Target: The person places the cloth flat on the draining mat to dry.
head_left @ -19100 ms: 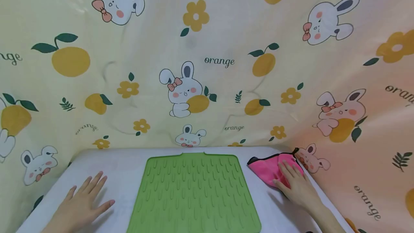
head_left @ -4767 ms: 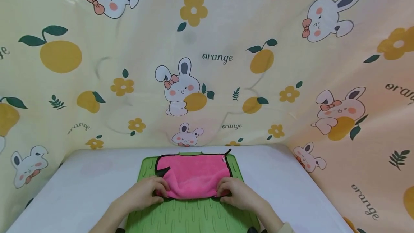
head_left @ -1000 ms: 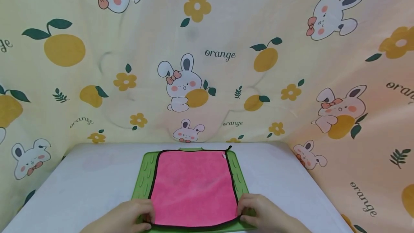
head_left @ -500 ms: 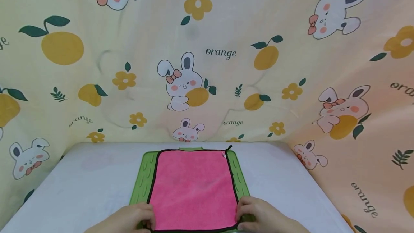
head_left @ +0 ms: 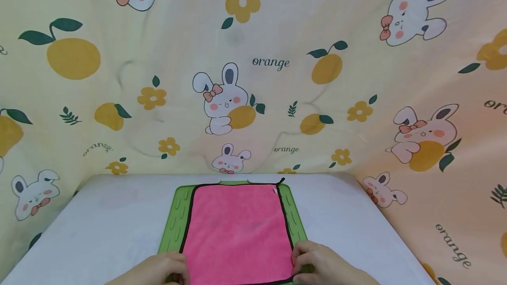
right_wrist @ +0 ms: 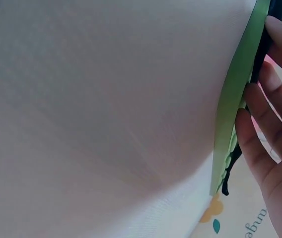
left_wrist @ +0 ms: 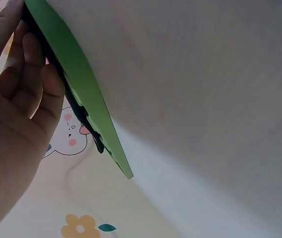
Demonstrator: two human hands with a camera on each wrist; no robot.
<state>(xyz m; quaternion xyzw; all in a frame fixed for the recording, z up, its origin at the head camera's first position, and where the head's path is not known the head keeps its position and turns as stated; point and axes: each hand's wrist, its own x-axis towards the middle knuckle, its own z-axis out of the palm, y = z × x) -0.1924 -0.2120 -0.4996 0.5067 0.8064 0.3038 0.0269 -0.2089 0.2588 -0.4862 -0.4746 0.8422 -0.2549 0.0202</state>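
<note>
A pink cloth [head_left: 237, 232] with a black border lies spread flat over a green ridged mat [head_left: 174, 223]. Green strips show along both its sides, and a small black loop sticks out at the far right corner. At the near left corner my left hand [head_left: 158, 269] pinches the cloth's border with curled fingers. My right hand [head_left: 322, 263] does likewise at the near right corner, thumb low and fingers bent over the edge. Both wrist views show fingertips at the black border [left_wrist: 81, 116], close along the mat's green rim [right_wrist: 233, 94]. The lower frame edge cuts off the near border.
The mat lies on a white table [head_left: 107, 223], which extends to both sides of it. Behind and to the right hangs a cream curtain [head_left: 277, 100] printed with rabbits and oranges.
Earlier the cloth lay crumpled at the right under my right hand, then half folded on the mat. It now lies spread, both hands having drawn its near edge towards me; lately they barely moved.
</note>
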